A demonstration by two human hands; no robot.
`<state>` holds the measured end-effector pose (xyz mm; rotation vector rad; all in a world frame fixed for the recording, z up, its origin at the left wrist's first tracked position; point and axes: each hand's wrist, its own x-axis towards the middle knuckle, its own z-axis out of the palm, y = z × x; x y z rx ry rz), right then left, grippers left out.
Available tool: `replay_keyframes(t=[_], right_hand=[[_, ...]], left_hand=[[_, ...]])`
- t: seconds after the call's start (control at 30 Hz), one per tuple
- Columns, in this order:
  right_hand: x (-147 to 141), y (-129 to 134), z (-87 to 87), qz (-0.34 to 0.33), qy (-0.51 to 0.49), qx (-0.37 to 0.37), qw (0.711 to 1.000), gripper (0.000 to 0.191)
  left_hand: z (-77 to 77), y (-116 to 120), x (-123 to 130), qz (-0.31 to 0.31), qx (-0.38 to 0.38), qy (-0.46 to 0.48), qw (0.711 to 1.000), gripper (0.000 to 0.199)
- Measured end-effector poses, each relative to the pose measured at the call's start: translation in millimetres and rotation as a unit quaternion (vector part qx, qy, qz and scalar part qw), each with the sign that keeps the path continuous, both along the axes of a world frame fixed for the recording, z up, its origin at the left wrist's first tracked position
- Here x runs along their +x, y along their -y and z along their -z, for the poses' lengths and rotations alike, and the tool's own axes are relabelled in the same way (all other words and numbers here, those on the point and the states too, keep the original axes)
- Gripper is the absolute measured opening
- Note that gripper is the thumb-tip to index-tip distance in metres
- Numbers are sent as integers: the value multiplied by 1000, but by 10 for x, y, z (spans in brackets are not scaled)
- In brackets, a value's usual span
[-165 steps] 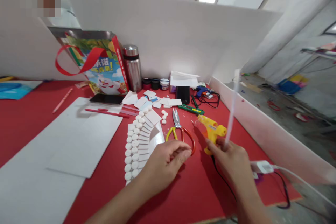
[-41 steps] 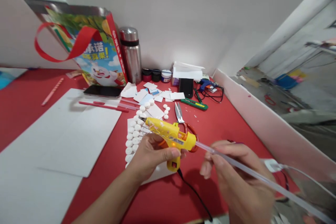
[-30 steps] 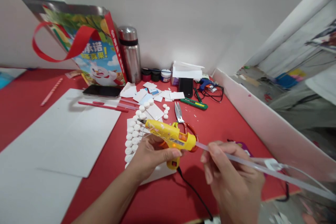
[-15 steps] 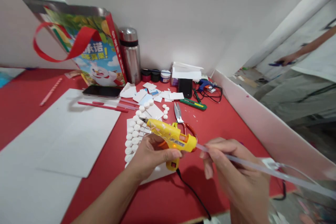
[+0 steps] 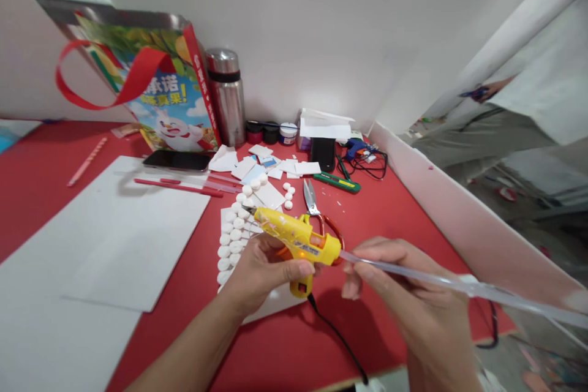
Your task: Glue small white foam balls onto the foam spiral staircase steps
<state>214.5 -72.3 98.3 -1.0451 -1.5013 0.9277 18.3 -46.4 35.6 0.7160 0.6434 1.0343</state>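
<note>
Left hand point(image 5: 264, 272) grips a yellow glue gun point(image 5: 298, 236) above the red table point(image 5: 294, 349); right hand point(image 5: 408, 294) pinches the clear glue stick point(image 5: 413, 274) entering its rear.

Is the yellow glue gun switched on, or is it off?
It appears on: a small orange light glows on the glue gun, near its handle.

Illumination even, moderately bright; white glare at top edge, right of centre. Soft shadow on red tabletop point(image 5: 381, 214) beside right hand point(image 5: 411, 294). Wide-angle stretch, blur toward right edge; upper-left corner pixelated
</note>
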Motion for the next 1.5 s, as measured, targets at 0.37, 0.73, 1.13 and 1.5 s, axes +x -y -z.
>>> replay_keyframes(t=[0.37, 0.73, 1.13, 1.5], right_hand=[[9, -29, 169, 25, 16, -39, 999, 31], [-309, 104, 281, -88, -34, -196, 976, 40], [-289, 28, 521, 116, -148, -149, 971, 30], [-369, -662, 147, 42, -220, -155, 962, 24]], left_hand=[[15, -4, 7, 26, 8, 13, 1000, 36], [-45, 93, 97, 104, -19, 25, 994, 34], [-292, 117, 44, 34, 114, -268, 956, 43], [-22, -270, -461, -191, 355, -702, 587, 82]])
